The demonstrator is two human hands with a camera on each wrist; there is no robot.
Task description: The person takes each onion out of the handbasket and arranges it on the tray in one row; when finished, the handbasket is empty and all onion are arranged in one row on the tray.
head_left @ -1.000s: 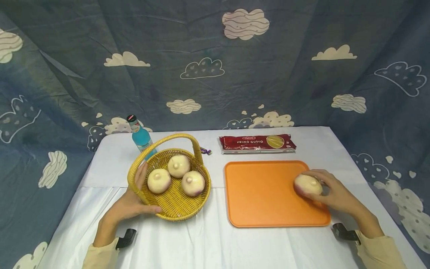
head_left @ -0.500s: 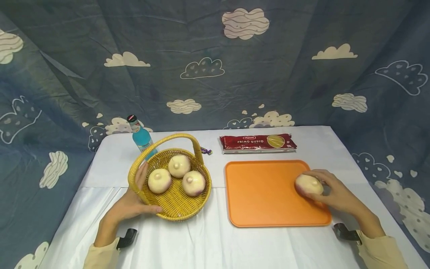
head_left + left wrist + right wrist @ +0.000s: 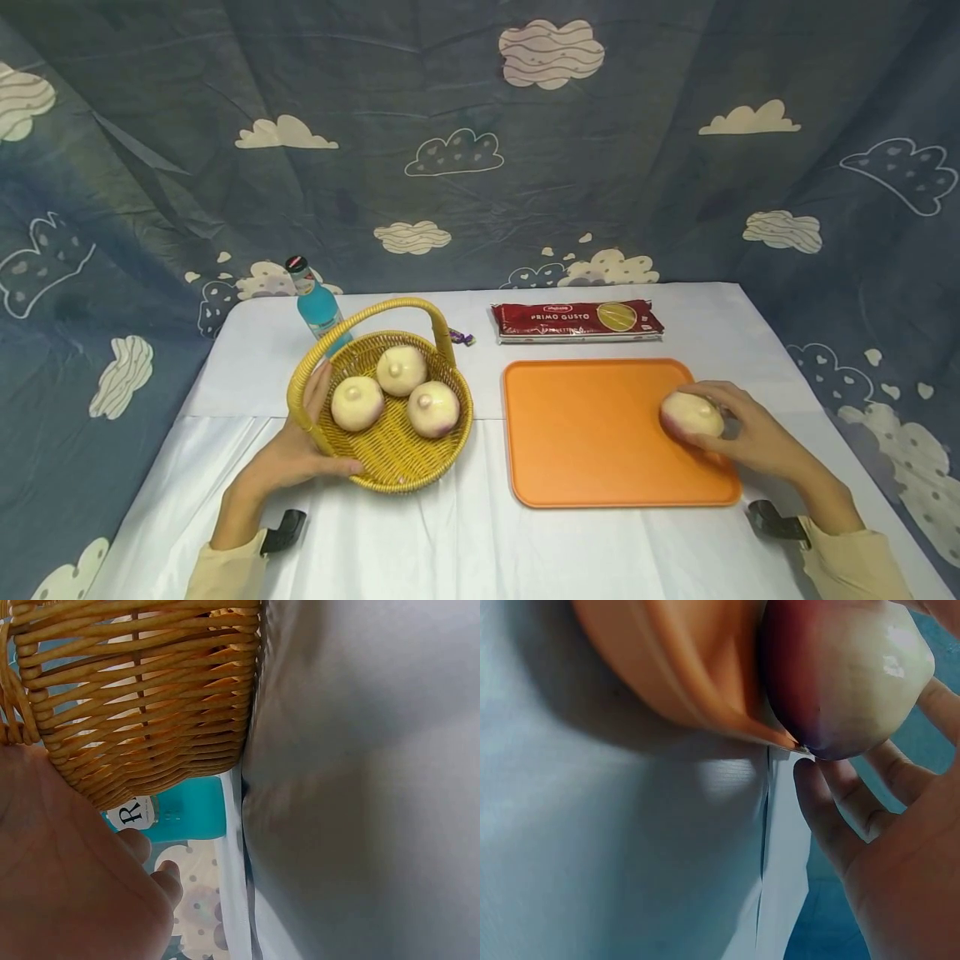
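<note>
A yellow wicker basket [image 3: 390, 454] with a tall arched handle stands at left on the white cloth, holding three cream turnips tinged purple, one of them a turnip [image 3: 433, 409] near the right wall. My left hand [image 3: 288, 457] grips the basket's left side, thumb along the front rim and fingers by the handle's foot. In the left wrist view the palm lies close to the woven wall [image 3: 150, 697]. On the right of an orange tray [image 3: 592, 433], my right hand [image 3: 750, 433] holds another turnip [image 3: 690, 415] between thumb and fingers. Its purple side [image 3: 795, 675] faces the tray in the right wrist view.
A blue bottle [image 3: 318, 308] with a dark cap stands just behind the basket. Right of the handle lies a small purple-wrapped candy [image 3: 461, 337]. Behind the tray is a red spaghetti pack [image 3: 576, 322]. A dark cloud-patterned curtain [image 3: 337, 200] hangs at the back.
</note>
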